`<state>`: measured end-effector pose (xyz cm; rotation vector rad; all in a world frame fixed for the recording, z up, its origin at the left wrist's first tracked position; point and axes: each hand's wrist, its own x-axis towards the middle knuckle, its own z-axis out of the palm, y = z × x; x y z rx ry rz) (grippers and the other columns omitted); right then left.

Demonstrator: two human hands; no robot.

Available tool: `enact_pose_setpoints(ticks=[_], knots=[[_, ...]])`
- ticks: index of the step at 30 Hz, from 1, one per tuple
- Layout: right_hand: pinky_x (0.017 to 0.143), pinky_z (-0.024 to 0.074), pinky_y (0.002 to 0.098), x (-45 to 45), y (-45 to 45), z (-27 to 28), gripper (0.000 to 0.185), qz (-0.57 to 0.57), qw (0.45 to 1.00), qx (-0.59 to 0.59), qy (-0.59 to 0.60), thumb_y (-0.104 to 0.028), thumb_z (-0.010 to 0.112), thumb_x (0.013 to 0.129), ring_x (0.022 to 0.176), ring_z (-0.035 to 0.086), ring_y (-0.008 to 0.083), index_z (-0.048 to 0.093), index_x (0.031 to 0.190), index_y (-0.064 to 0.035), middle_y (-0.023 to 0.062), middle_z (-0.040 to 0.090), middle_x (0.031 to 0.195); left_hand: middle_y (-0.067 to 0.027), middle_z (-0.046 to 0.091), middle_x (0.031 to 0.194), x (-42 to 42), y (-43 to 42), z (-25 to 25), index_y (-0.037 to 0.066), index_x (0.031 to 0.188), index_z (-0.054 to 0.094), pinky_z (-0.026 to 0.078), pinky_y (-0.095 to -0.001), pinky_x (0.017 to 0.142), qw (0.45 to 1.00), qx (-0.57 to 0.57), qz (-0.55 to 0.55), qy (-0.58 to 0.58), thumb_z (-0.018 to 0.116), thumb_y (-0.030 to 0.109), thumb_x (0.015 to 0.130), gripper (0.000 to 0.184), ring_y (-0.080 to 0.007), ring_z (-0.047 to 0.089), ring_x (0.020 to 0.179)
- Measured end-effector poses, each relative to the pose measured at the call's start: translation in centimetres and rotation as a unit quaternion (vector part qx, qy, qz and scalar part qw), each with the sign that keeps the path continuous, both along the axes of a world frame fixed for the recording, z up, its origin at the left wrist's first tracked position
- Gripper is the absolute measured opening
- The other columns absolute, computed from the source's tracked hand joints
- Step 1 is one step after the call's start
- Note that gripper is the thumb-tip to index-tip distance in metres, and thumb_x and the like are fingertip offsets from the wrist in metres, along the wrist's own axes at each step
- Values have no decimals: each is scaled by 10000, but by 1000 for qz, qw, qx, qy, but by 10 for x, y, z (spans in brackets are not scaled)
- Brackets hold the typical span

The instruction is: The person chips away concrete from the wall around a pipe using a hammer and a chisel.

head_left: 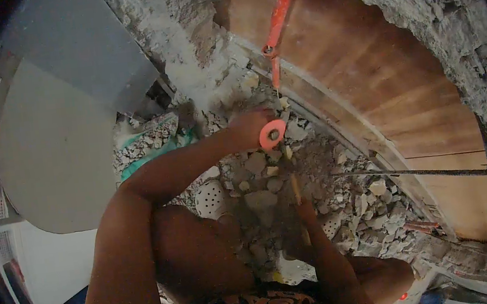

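Near the middle of the head view, my left hand (251,130) is closed round a chisel, whose round pink hand guard (273,134) faces up. The chisel's tip is hard to make out against the rubble. Lower and to the right, my right hand (300,226) is closed on a wooden-handled tool (296,189). A length of its pale handle sticks out above the hand, and its head cannot be made out clearly. Broken concrete and stones (261,201) lie beneath and around both hands.
A red metal prop (281,18) stands over a curved wooden panel (360,72). Rough broken concrete (419,6) borders it. A rubble-filled sack (149,141) and a large grey board (56,143) lie left. My white perforated shoe (209,199) rests among stones. A thin dark bar (432,171) crosses the right side.
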<state>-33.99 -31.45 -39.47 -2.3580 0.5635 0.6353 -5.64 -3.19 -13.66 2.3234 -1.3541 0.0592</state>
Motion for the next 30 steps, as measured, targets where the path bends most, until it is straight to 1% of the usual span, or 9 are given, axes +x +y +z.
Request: enact_pose_setpoints(ticks=[3, 11, 12, 14, 17, 20, 26, 28, 30], knots=[[736, 516, 504, 2, 4, 12, 454, 9, 1000, -3, 13, -379, 619, 836, 871, 656, 414, 625, 1076, 6, 252, 664, 899, -84, 600, 996, 8, -4, 8, 105, 1028, 618, 516, -404, 814, 982, -88, 80, 145, 735, 247, 707, 371, -305, 605, 932], [744, 508, 501, 5, 8, 21, 499, 66, 996, -61, -31, -443, 618, 837, 871, 643, 438, 621, 1065, 1, 245, 665, 925, -119, 577, 983, 30, -13, -7, 77, 1047, 588, 482, -419, 876, 989, -143, -37, -8, 721, 213, 735, 366, -329, 578, 966], [758, 500, 504, 17, 11, 32, 517, 59, 995, -19, 76, -449, 615, 838, 885, 641, 433, 615, 1069, 14, 249, 660, 936, -119, 577, 983, 35, -10, -15, 77, 1047, 588, 482, -419, 876, 989, -142, -36, -6, 721, 213, 735, 366, -329, 578, 966], [771, 492, 508, 22, 21, 53, 536, 52, 982, 21, 181, -455, 613, 840, 899, 640, 429, 609, 1073, 27, 252, 656, 946, -125, 577, 971, 46, -5, -54, 75, 1020, 581, 475, -393, 845, 985, -116, -61, 110, 712, 192, 746, 325, -313, 576, 935], [745, 488, 501, 23, 27, 63, 557, -29, 997, -23, 63, -463, 611, 844, 862, 649, 415, 604, 1070, 47, 238, 661, 918, -119, 588, 946, 18, -16, -150, 92, 956, 573, 463, -375, 773, 846, -181, -260, 429, 712, 203, 731, 287, -303, 568, 886], [702, 496, 476, 24, 18, 41, 564, -7, 999, 18, 44, -456, 621, 844, 851, 657, 388, 601, 1064, 63, 238, 660, 922, -86, 581, 858, -38, -19, -128, 120, 845, 579, 454, -399, 748, 878, 63, -368, 301, 715, 265, 728, 230, -292, 559, 837], [643, 495, 452, 20, 19, 49, 440, -102, 980, 133, 108, -358, 645, 852, 857, 638, 356, 623, 1074, 21, 266, 626, 939, -54, 530, 859, -21, -23, -35, 143, 836, 595, 429, -432, 764, 976, -44, -210, 24, 730, 243, 683, 227, -300, 535, 867], [628, 487, 454, -1, -9, -16, 396, 292, 948, -50, -119, -325, 641, 856, 830, 631, 366, 626, 1076, 4, 265, 618, 936, -58, 546, 925, 10, -21, -25, 147, 853, 605, 422, -428, 762, 975, -159, -129, -85, 734, 246, 653, 258, -300, 535, 910], [638, 485, 468, -12, -25, -59, 374, 387, 887, -105, -228, -311, 632, 860, 827, 624, 388, 627, 1072, -3, 268, 612, 951, -62, 553, 940, 40, -12, -31, 139, 856, 605, 421, -427, 762, 969, -225, -101, 5, 739, 251, 648, 272, -302, 534, 927]])
